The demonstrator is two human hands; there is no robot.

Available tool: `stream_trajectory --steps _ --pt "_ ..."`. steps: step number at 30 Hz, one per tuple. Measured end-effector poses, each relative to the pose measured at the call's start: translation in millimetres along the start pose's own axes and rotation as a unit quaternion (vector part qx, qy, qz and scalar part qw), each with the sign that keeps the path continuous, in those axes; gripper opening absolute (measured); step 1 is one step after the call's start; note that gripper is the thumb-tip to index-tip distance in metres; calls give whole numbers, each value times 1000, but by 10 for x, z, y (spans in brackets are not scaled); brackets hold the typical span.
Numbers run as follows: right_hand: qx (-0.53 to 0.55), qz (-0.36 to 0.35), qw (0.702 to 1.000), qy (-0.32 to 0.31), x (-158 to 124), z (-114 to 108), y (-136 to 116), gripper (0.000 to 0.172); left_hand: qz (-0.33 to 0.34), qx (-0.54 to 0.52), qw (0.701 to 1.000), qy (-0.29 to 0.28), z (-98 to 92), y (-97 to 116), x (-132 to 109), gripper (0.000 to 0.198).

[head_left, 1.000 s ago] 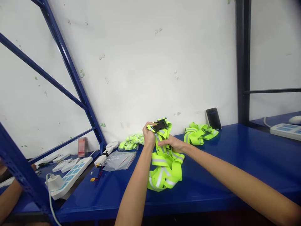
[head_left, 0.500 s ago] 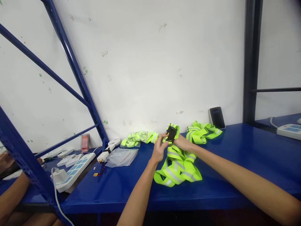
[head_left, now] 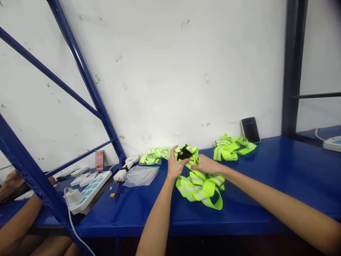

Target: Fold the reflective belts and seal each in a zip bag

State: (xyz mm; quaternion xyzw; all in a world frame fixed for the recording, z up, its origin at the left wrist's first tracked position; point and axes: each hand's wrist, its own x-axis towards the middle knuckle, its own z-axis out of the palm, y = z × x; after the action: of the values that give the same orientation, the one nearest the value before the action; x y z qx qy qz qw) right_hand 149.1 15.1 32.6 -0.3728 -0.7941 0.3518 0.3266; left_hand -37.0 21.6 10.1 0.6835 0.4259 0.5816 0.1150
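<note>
Head view. The person's left hand (head_left: 175, 166) and right hand (head_left: 207, 165) meet over a neon-yellow reflective harness (head_left: 202, 185) that lies in loose loops on the blue bench (head_left: 266, 185), near the middle and a little back from its front edge. The left hand pinches the harness's black buckle (head_left: 184, 153) between thumb and fingers, with one finger raised free, and lifts that end just clear of the heap. The right hand lies on the webbing just beside the buckle, fingers held together and pointing left; whether it grips a strap beneath cannot be told.

A second harness (head_left: 233, 147) lies near the wall to the right, just in front of a black device (head_left: 250, 129) propped against the wall. A third harness (head_left: 154, 155) lies to the left, close to a clear plastic bag (head_left: 141, 175) and a small white fan (head_left: 131, 160). Farther left is a white power strip (head_left: 89, 186). Another person's arm (head_left: 16, 227) shows at the lower left, well apart.

Risk, as a judgement: the buckle is held by fingertips only, so a snag in the crossed loops could jerk it free. A pull on the tangled webbing could tighten a twist, or drag the lowest loop towards the front edge.
</note>
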Motion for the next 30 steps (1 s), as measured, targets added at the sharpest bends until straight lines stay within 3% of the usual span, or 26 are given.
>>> stream_trajectory --steps 5,8,10,12,14,17,20,23,25,27,30 --pt "174 -28 984 12 32 105 98 36 90 175 980 28 24 -14 -11 34" --pt "292 -45 955 2 67 184 131 44 148 284 947 25 84 -20 -37 32" --pt "376 -14 926 -29 76 209 134 42 178 329 927 24 122 -21 -50 36" --pt "457 41 887 -58 73 200 127 41 192 332 923 25 149 -8 -57 42" --pt "512 76 853 -70 63 162 124 44 189 283 940 16 164 25 -69 47" --pt "530 93 842 -32 48 89 148 38 173 153 972 -42 165 100 -114 49" --pt "499 112 859 29 44 41 198 26 117 39 990 -66 168 160 -181 57" --pt "481 131 865 60 48 22 244 21 -11 -100 993 -61 204 157 -206 72" --pt "487 138 860 68 44 13 261 21 -122 -234 962 -73 238 120 -185 72" --pt "497 138 854 65 32 -2 268 23 -221 -347 907 -85 259 73 -150 67" --pt "496 103 861 52 15 -34 277 30 -306 -422 841 -145 241 30 -124 61"
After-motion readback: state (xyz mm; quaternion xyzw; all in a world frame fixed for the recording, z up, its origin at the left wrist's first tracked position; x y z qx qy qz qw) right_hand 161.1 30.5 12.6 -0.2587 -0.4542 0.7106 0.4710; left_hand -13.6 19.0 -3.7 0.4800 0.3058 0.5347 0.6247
